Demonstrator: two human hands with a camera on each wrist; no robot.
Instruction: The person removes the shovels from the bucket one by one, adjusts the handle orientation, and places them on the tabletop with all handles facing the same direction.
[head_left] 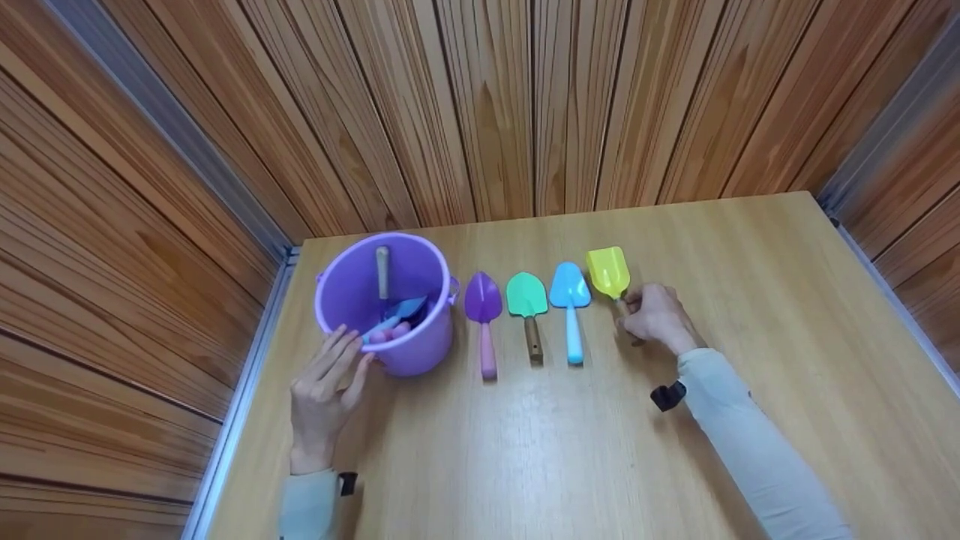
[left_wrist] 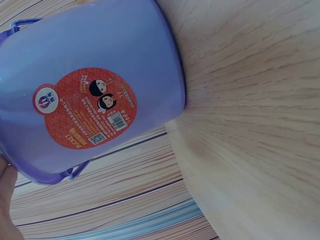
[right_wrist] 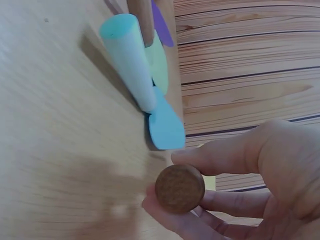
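Note:
My right hand (head_left: 660, 319) grips the brown handle (right_wrist: 180, 189) of a yellow toy shovel (head_left: 609, 271), pinched between thumb and fingers, at the right end of a row. To its left on the table lie a blue trowel (head_left: 571, 289), a green trowel (head_left: 527, 294) with a brown handle, and a purple trowel (head_left: 484, 298) with a pink handle. At the left stands a purple bucket (head_left: 420, 352) with a blue tool (head_left: 405, 309) and several other items inside. My left hand (head_left: 324, 397) rests on the bucket's near rim, fingers extended.
A wooden table (head_left: 510, 457) bears everything. Wood-plank walls (head_left: 510, 112) rise behind and on both sides. A metal rail (head_left: 247, 390) runs along the table's left edge. The bucket carries a red label (left_wrist: 90, 110) on its side.

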